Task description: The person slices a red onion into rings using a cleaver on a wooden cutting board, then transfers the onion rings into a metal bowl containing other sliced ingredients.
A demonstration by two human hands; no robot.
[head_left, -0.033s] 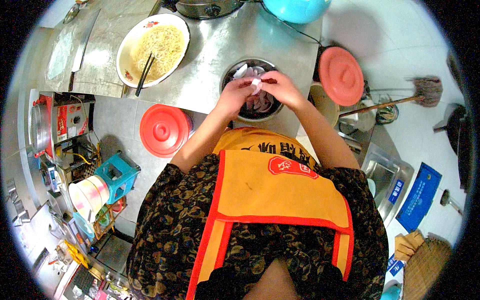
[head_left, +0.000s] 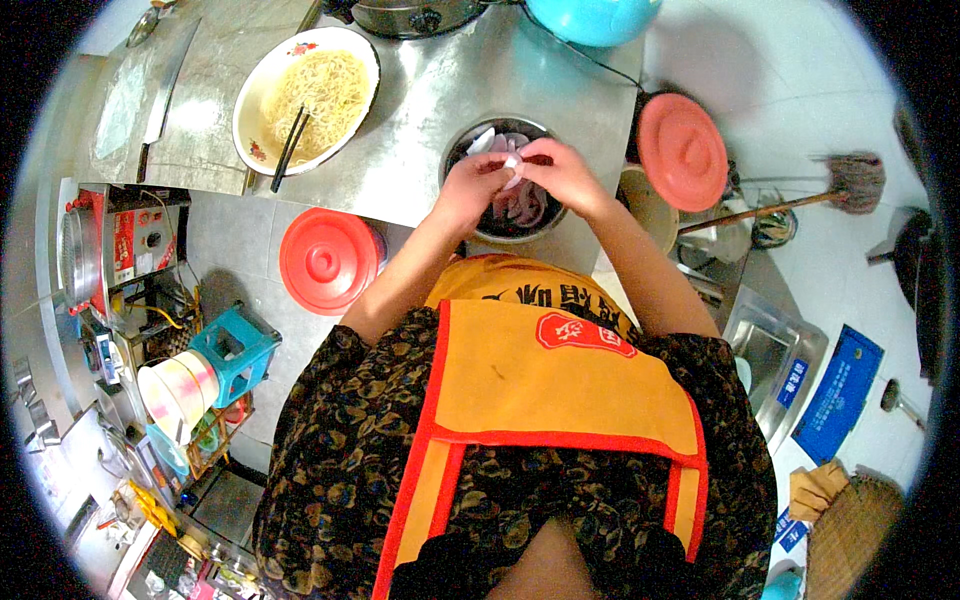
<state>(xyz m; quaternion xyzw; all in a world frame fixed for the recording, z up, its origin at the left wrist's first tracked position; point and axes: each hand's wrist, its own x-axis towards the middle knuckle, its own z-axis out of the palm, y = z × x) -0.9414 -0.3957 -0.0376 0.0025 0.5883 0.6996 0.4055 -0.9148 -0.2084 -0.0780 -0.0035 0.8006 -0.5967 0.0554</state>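
Both of my hands meet over a round metal bowl [head_left: 477, 232] near the worktop's front edge. Pale white and purple pieces that look like sliced onion [head_left: 520, 208] lie in it. My left hand [head_left: 474, 188] is closed, its fingertips pinching one side of a small whitish onion piece [head_left: 513, 163]. From the other side my right hand [head_left: 563, 175] pinches the same piece, fingertips nearly touching the left ones. The fingers partly hide that piece and the bowl's middle.
A white enamel basin [head_left: 246, 110] of noodles [head_left: 325, 90], with dark chopsticks [head_left: 290, 150] in it, stands left on the steel worktop [head_left: 420, 100]. Below is a red-lidded bucket [head_left: 330, 262]. Another red lid [head_left: 683, 152] and a mop [head_left: 855, 184] are at right; a teal stool [head_left: 236, 350] stands left.
My fingertips have shifted slightly around the whitish piece, and a little more of the pale slices shows in the bowl. Nothing else has visibly moved.
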